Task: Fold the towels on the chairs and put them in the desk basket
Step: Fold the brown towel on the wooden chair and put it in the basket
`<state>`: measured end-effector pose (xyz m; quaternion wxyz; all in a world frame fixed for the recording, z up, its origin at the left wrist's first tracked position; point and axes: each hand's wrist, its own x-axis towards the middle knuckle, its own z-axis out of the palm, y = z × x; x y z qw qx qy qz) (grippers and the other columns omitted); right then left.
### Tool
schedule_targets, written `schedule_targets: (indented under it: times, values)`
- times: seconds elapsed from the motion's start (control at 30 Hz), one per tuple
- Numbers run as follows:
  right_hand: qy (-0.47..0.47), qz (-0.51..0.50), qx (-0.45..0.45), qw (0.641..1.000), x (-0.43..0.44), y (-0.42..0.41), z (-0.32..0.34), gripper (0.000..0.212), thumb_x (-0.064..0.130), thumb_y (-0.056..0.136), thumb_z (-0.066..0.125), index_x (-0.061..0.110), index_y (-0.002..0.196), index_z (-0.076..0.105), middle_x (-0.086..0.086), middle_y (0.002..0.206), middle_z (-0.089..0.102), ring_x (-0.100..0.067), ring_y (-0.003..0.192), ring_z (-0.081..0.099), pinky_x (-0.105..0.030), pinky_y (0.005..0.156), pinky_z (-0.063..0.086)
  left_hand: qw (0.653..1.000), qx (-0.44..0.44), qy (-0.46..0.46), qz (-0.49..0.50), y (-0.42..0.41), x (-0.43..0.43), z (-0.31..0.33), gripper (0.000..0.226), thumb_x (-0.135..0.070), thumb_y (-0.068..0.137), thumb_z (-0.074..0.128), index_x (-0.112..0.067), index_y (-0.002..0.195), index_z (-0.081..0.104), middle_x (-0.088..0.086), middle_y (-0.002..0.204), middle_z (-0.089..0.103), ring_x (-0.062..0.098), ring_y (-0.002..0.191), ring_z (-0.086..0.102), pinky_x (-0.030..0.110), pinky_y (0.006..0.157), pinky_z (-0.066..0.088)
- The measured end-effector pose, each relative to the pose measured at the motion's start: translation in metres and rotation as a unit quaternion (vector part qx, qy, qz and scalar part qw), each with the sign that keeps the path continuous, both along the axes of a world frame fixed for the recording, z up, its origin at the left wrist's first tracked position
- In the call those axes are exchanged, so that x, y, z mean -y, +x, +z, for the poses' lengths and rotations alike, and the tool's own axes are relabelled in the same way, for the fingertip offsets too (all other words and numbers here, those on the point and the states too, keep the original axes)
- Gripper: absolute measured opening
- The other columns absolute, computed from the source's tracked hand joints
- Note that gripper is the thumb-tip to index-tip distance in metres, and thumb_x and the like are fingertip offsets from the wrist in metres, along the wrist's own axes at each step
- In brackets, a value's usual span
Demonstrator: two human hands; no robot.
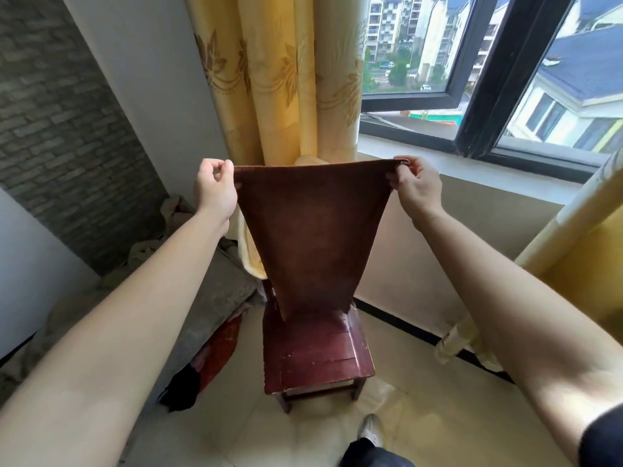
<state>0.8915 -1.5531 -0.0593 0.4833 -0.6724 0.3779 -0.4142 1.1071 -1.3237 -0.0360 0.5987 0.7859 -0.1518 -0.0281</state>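
A brown towel (310, 237) hangs stretched in the air above a dark red wooden chair (317, 352). My left hand (215, 190) pinches its top left corner. My right hand (416, 188) pinches its top right corner. The towel's lower end narrows and hangs down to the chair's seat, hiding the chair's back. A pale yellow towel (247, 254) shows behind the brown one's left edge; what it hangs on is hidden. The desk basket is out of view.
Yellow flowered curtains (286, 72) hang behind the chair, and another curtain (553, 264) at the right. A window and sill (472, 160) run along the right wall. A grey covered bed (215, 298) with clothes lies left. My shoe (371, 429) stands on the tiled floor.
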Motion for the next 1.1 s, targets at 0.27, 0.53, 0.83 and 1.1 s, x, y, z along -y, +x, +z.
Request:
schedule_targets:
  times: [0.27,0.53,0.83,1.1]
  values:
    - [0.038,-0.039,-0.004,0.998,-0.045,-0.039,-0.024,0.024,0.024,0.090,0.044,0.030,0.090,0.067,-0.003,0.094,0.074,-0.019,0.083,0.074,-0.043,0.082,0.061,0.994,0.107,0.035,-0.002,-0.041,-0.038,-0.026,0.019,-0.032,0.102,0.043,-0.016,0.097,0.051,0.000,0.088,0.058,0.015,0.078,0.055,0.029,0.071,0.048]
    - [0.124,-0.077,-0.113,0.983,-0.114,-0.098,-0.138,0.022,0.027,0.086,0.044,0.035,0.090,0.064,-0.003,0.103,0.071,-0.023,0.089,0.073,-0.044,0.084,0.061,0.995,0.068,0.061,-0.036,-0.109,-0.109,-0.126,0.014,-0.021,0.100,0.049,-0.012,0.090,0.052,0.002,0.082,0.057,0.019,0.076,0.051,0.025,0.067,0.033]
    - [0.124,-0.059,-0.323,0.936,-0.189,-0.175,-0.242,0.032,0.009,0.094,0.045,0.017,0.110,0.071,-0.008,0.111,0.071,-0.028,0.108,0.064,-0.033,0.100,0.047,0.979,-0.090,0.179,-0.033,-0.185,-0.192,-0.245,0.014,-0.018,0.100,0.051,-0.009,0.089,0.054,0.006,0.086,0.059,0.023,0.080,0.051,0.026,0.064,0.026]
    - [0.148,-0.040,-0.366,0.918,-0.201,-0.202,-0.265,0.031,0.013,0.091,0.049,0.020,0.113,0.070,-0.005,0.112,0.072,-0.025,0.108,0.066,-0.040,0.104,0.049,0.944,-0.132,0.299,-0.046,-0.204,-0.212,-0.280,0.018,-0.026,0.100,0.050,-0.012,0.089,0.054,0.004,0.083,0.060,0.026,0.079,0.051,0.030,0.067,0.031]
